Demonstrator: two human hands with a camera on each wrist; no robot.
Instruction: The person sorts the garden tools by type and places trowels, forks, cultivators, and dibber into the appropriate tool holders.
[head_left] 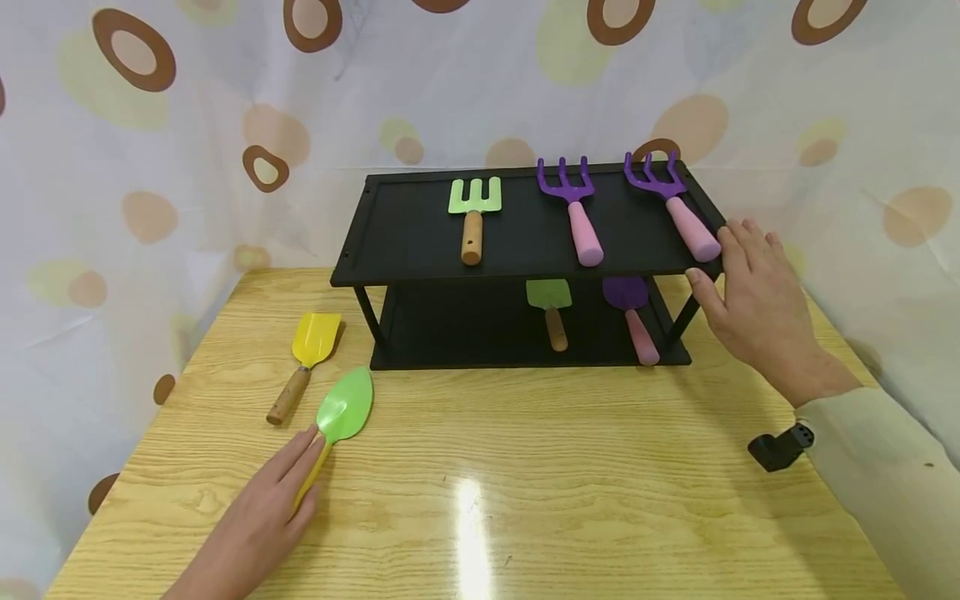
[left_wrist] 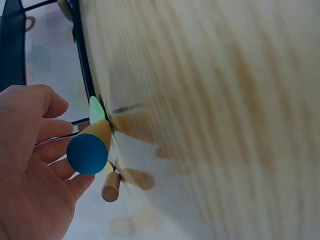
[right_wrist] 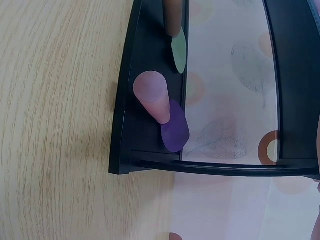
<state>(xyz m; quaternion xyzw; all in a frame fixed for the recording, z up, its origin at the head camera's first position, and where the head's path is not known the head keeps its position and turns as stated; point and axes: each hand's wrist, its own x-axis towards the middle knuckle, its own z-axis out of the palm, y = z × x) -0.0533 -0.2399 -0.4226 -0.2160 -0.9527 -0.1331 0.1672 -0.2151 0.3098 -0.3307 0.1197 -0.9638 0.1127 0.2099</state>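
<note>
My left hand (head_left: 258, 508) is at the yellow handle (head_left: 311, 479) of a light green trowel (head_left: 347, 406) on the table. In the left wrist view its blue handle end (left_wrist: 88, 154) hides part of the loosely bent fingers, and the thumb is apart from it. My right hand (head_left: 765, 308) rests, fingers extended, at the right edge of a black two-tier rack (head_left: 405, 225). Nearest it on the top shelf is a purple hand rake with a pink handle (head_left: 692, 229). The right wrist view shows the pink-handled purple trowel (right_wrist: 175, 127) on the lower shelf.
A yellow shovel (head_left: 315, 340) with a wooden handle lies left of the rack. Another purple rake (head_left: 576, 204) and a green fork (head_left: 472, 233) lie on top. A green shovel (head_left: 551, 296) is on the lower shelf. Patterned cloth (head_left: 450, 100) hangs behind and beside the wooden table (head_left: 570, 483).
</note>
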